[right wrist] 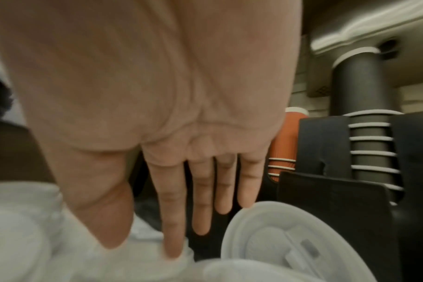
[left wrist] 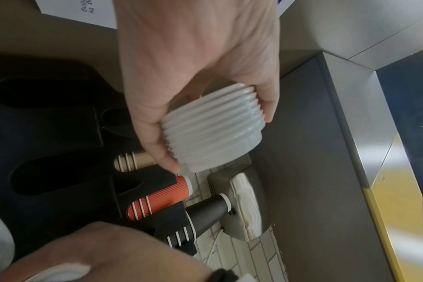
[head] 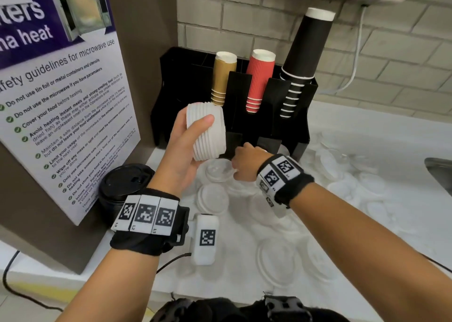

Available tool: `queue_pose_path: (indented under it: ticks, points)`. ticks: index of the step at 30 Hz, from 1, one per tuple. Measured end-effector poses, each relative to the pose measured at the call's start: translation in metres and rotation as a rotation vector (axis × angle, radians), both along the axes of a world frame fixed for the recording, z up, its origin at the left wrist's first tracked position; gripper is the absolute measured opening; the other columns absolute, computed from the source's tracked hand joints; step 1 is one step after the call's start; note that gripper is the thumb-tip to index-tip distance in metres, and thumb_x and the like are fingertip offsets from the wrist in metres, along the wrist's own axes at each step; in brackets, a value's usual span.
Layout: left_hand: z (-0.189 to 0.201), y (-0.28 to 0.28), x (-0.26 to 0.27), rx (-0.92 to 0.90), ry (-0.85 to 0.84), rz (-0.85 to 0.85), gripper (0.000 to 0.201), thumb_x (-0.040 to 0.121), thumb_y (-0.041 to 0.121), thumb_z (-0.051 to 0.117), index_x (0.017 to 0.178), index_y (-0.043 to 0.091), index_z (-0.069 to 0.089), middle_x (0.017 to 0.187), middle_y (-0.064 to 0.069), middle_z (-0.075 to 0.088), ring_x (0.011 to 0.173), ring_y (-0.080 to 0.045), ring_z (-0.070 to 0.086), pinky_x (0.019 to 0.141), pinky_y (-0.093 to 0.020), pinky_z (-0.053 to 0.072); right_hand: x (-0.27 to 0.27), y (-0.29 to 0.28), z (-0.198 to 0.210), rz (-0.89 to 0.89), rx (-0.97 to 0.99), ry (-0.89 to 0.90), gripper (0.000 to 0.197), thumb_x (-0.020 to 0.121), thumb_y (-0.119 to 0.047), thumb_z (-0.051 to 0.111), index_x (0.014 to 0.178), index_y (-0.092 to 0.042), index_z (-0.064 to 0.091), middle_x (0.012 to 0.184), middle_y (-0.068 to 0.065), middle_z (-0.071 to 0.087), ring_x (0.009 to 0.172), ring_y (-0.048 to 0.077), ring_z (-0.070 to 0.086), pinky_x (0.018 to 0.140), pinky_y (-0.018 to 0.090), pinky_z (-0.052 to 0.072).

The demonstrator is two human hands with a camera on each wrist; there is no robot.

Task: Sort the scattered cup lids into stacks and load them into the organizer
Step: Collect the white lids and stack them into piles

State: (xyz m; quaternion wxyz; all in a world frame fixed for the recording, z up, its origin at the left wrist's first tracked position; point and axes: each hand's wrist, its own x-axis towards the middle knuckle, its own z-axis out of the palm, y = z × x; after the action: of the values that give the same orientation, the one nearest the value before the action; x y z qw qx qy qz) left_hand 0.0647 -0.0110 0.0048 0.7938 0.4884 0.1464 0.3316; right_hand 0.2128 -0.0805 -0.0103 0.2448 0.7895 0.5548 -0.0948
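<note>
A stack of white lids [head: 206, 131], thin plastic with ridged rims nested tight so its side looks ribbed, sits in the left hand [head: 181, 150], thumb across the flat top and fingers [left wrist: 157, 145] wrapped round the far side, held in the air just in front of the black organizer [head: 288, 126]. Loose lids [head: 212, 197], round and milky, lie scattered on the white desk [head: 367, 131] from the centre out toward 3 o'clock, where they blur into the pale surface and are hard to count. The right hand [head: 247, 162] reaches down at the organizer's foot; in its wrist view the fingers [right wrist: 172, 209] are straight and together, the tips at a lid [right wrist: 278, 246], though blur hides whether they touch. The organizer's slots hold ribbed gold cups [head: 223, 77], red cups [head: 259, 79] and smooth black cups [head: 303, 60]. At 9 o'clock a stack of black lids [head: 124, 184] is partly hidden by the left wrist, beside a cut-off poster [head: 61, 101].
</note>
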Motion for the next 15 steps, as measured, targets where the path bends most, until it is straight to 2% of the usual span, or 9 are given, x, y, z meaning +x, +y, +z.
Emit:
queue_pose_path:
  ticks: [2,4,6,9,13,15]
  points:
    - [0.0,0.0,-0.002,0.008,-0.002,0.003,0.051,0.076,0.035,0.065,0.126,0.032,0.052,0.118,0.004,0.062,0.106,-0.012,0.064,0.073,-0.031,0.055,-0.001,0.006,-0.006,0.03,-0.051,-0.022,0.048,0.094,-0.033,0.048,0.139,-0.017,0.046,0.134,0.009,0.04,0.124,0.028,0.033,0.096,0.037,0.036]
    - [0.0,0.0,-0.003,0.008,-0.004,0.004,0.051,0.077,0.035,0.065,0.126,0.03,0.053,0.117,0.005,0.062,0.104,-0.011,0.065,0.071,-0.03,0.055,0.002,0.009,-0.01,0.016,-0.031,0.05,0.057,0.091,-0.034,0.053,0.144,-0.021,0.037,0.135,0.009,0.039,0.126,0.028,0.032,0.095,0.037,0.037]
    - [-0.001,0.0,-0.005,0.007,-0.001,0.006,0.052,0.076,0.034,0.065,0.126,0.03,0.052,0.117,0.004,0.062,0.102,-0.011,0.065,0.071,-0.03,0.055,0.007,0.011,-0.012,-0.02,-0.021,0.104,0.071,0.087,-0.04,0.062,0.147,-0.02,0.03,0.136,0.009,0.041,0.127,0.027,0.033,0.095,0.038,0.039]
    - [-0.001,0.0,-0.007,0.009,0.001,0.005,0.052,0.077,0.034,0.064,0.127,0.03,0.052,0.117,0.004,0.062,0.102,-0.011,0.065,0.072,-0.03,0.055,0.011,0.015,-0.018,-0.053,-0.096,0.063,0.088,0.078,-0.051,0.07,0.147,-0.015,0.028,0.138,0.008,0.045,0.13,0.026,0.035,0.096,0.041,0.041]
    - [0.0,-0.002,-0.009,0.008,0.002,0.01,0.056,0.077,0.033,0.064,0.13,0.028,0.049,0.119,0.002,0.06,0.104,-0.012,0.064,0.071,-0.03,0.055,0.016,0.021,-0.023,-0.053,-0.134,0.045,0.093,0.075,-0.048,0.075,0.148,-0.019,0.026,0.137,0.011,0.045,0.13,0.027,0.036,0.095,0.042,0.041]
    - [0.001,-0.003,-0.009,0.005,0.0,0.012,0.056,0.077,0.033,0.064,0.131,0.027,0.049,0.12,0.002,0.06,0.104,-0.012,0.064,0.071,-0.029,0.055,0.018,0.022,-0.023,-0.043,-0.123,0.071,0.094,0.072,-0.043,0.078,0.147,-0.024,0.025,0.134,0.011,0.045,0.128,0.028,0.038,0.089,0.04,0.041]
